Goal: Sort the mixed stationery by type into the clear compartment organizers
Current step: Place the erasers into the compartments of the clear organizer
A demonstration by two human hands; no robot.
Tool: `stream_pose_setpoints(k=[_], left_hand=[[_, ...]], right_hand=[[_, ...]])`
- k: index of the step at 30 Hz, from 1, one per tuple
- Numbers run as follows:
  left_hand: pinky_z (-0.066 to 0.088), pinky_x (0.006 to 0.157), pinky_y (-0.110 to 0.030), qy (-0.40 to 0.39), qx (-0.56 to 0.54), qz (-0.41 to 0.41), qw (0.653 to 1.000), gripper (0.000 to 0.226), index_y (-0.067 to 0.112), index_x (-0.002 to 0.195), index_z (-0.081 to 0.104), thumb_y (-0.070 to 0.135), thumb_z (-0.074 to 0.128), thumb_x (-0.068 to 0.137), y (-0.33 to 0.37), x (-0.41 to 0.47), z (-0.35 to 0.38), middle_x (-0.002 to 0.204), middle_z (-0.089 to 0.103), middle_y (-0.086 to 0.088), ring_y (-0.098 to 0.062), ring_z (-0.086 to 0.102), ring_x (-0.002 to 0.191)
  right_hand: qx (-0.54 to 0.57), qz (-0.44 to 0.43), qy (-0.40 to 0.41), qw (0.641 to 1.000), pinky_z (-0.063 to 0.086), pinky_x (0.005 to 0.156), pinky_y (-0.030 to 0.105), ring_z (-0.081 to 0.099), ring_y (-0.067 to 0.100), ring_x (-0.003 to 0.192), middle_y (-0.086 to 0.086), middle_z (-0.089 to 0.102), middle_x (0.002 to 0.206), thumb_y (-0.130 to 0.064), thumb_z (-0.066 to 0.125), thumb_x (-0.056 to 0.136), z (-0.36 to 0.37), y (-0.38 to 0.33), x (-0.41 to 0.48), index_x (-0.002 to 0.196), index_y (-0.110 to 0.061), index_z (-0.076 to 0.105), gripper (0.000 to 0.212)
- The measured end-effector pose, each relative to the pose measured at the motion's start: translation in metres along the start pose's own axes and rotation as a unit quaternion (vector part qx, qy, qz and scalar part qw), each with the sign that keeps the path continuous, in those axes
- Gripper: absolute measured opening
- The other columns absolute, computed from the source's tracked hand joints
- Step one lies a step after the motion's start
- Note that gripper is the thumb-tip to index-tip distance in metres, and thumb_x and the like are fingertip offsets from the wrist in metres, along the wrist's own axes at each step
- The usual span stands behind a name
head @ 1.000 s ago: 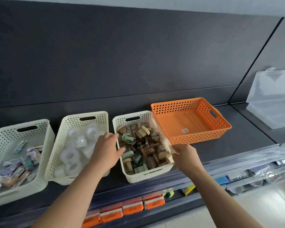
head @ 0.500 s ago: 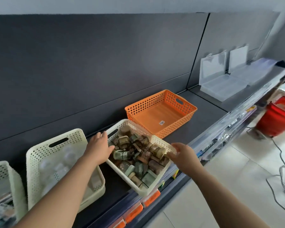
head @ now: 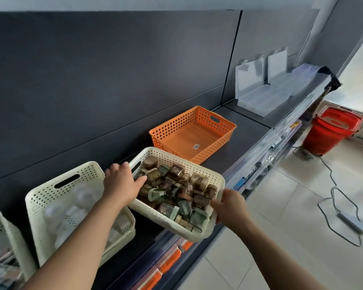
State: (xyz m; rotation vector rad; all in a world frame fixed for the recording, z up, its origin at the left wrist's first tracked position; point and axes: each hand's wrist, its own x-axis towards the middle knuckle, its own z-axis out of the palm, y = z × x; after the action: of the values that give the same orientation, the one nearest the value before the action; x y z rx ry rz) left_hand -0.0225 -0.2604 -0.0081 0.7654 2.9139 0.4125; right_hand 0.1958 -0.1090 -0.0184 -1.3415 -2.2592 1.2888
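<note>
Grip matters most at this step, which I judge to be carrying the cream perforated basket (head: 161, 218) toward the clear compartment organizers (head: 260, 95) that lie open at the far right of the shelf (head: 245, 126). The left hand (head: 120, 181) grasps the basket's far-left rim, fingers over the edge and thumb pointing in over the load. The right hand (head: 228, 206) has its fingers wrapped round the near-right rim. The basket looks raised and slightly tilted, its near corner out past the shelf's front edge. It is heaped with small brown and green pieces (head: 176, 189), too blurred to tell their type. Because the heap reaches the rim, the basket should be levelled before it travels, or pieces near the low corner may spill to the floor. A path along the near side of the empty orange basket (head: 172, 147) avoids knocking it. Setting the load down just beside the organizers, on bare shelf, would free both hands for sorting. The cream basket of tape rolls (head: 86, 170) stands at the left.
</note>
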Motion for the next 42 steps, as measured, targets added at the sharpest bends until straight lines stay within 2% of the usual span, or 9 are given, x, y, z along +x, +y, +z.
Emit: stream_pose_setpoints(k=[2, 9, 12, 14, 21, 27, 33, 37, 42], left_hand=[[0.034, 0.101, -0.042, 0.021, -0.027, 0.005, 0.999, 0.065, 0.005, 0.131, 0.043, 0.05, 0.058, 0.087, 0.006, -0.01, -0.007, 0.132, 0.044, -0.021, -0.037, 0.039, 0.121], [0.037, 0.095, -0.04, 0.059, -0.119, 0.043, 0.99, 0.055, 0.007, 0.13, 0.046, 0.043, 0.057, 0.09, 0.047, -0.038, -0.028, 0.127, 0.046, -0.016, -0.03, 0.04, 0.115], [0.04, 0.09, -0.038, 0.066, -0.141, 0.06, 0.986, 0.056, 0.008, 0.131, 0.045, 0.043, 0.057, 0.09, 0.075, -0.038, -0.027, 0.126, 0.045, -0.014, -0.028, 0.04, 0.114], [0.041, 0.088, -0.036, 0.07, -0.145, 0.073, 0.984, 0.056, 0.007, 0.131, 0.045, 0.044, 0.058, 0.09, 0.096, -0.036, -0.022, 0.125, 0.045, -0.014, -0.027, 0.04, 0.112], [0.041, 0.095, -0.042, 0.039, -0.165, 0.101, 0.98, 0.056, 0.006, 0.13, 0.044, 0.039, 0.061, 0.088, 0.187, -0.016, 0.004, 0.126, 0.045, -0.016, -0.03, 0.04, 0.116], [0.042, 0.092, -0.039, 0.024, -0.17, 0.119, 0.978, 0.051, 0.007, 0.125, 0.047, 0.039, 0.061, 0.088, 0.294, 0.006, 0.035, 0.119, 0.047, -0.012, -0.026, 0.042, 0.108], [0.038, 0.099, -0.041, 0.01, -0.187, 0.121, 0.975, 0.058, 0.004, 0.134, 0.043, 0.036, 0.062, 0.089, 0.411, 0.026, 0.07, 0.128, 0.046, -0.016, -0.031, 0.042, 0.118], [0.037, 0.097, -0.041, 0.014, -0.182, 0.119, 0.976, 0.055, 0.004, 0.131, 0.047, 0.036, 0.062, 0.088, 0.477, 0.044, 0.094, 0.125, 0.049, -0.018, -0.033, 0.043, 0.116], [0.035, 0.099, -0.041, 0.0, -0.172, 0.117, 0.978, 0.055, 0.005, 0.131, 0.046, 0.037, 0.061, 0.089, 0.546, 0.075, 0.12, 0.128, 0.048, -0.018, -0.034, 0.042, 0.117]], right_hand=[[-0.015, -0.011, 0.026, 0.999, 0.058, 0.054, 0.039, 0.067, 0.026, 0.057, 0.015, 0.068, 0.065, -0.011, 0.057, 0.08, -0.012, -0.001, -0.005, 0.067, -0.005, 0.062, 0.015], [-0.017, -0.012, 0.106, 0.994, 0.054, 0.053, 0.037, 0.062, 0.024, 0.051, 0.012, 0.065, 0.06, -0.013, 0.058, 0.082, -0.066, 0.002, -0.006, 0.067, -0.004, 0.065, 0.019], [-0.015, -0.013, 0.14, 0.99, 0.044, 0.043, 0.023, 0.054, 0.009, 0.04, 0.006, 0.061, 0.056, -0.015, 0.058, 0.084, -0.09, 0.008, -0.002, 0.066, -0.004, 0.065, 0.022], [-0.001, -0.012, 0.152, 0.988, 0.039, 0.038, 0.018, 0.055, 0.007, 0.038, 0.008, 0.063, 0.056, -0.016, 0.058, 0.086, -0.107, 0.015, 0.003, 0.067, -0.002, 0.065, 0.025], [0.01, -0.004, 0.204, 0.979, 0.047, 0.05, 0.028, 0.061, 0.023, 0.055, 0.015, 0.066, 0.063, -0.013, 0.056, 0.086, -0.178, 0.049, 0.046, 0.07, -0.001, 0.067, 0.023], [0.007, 0.005, 0.248, 0.969, 0.051, 0.059, 0.039, 0.062, 0.034, 0.066, 0.015, 0.065, 0.065, -0.015, 0.054, 0.085, -0.256, 0.093, 0.104, 0.068, 0.0, 0.064, 0.024], [0.001, 0.022, 0.252, 0.967, 0.043, 0.054, 0.034, 0.052, 0.025, 0.057, 0.013, 0.059, 0.06, -0.014, 0.052, 0.086, -0.345, 0.141, 0.163, 0.068, 0.002, 0.061, 0.026], [-0.001, 0.022, 0.263, 0.965, 0.05, 0.06, 0.043, 0.058, 0.036, 0.063, 0.018, 0.063, 0.065, -0.018, 0.052, 0.088, -0.393, 0.169, 0.206, 0.068, 0.0, 0.06, 0.028], [0.006, 0.043, 0.262, 0.964, 0.04, 0.054, 0.032, 0.049, 0.022, 0.055, 0.003, 0.053, 0.055, -0.011, 0.051, 0.085, -0.438, 0.197, 0.26, 0.058, -0.009, 0.052, 0.028]])
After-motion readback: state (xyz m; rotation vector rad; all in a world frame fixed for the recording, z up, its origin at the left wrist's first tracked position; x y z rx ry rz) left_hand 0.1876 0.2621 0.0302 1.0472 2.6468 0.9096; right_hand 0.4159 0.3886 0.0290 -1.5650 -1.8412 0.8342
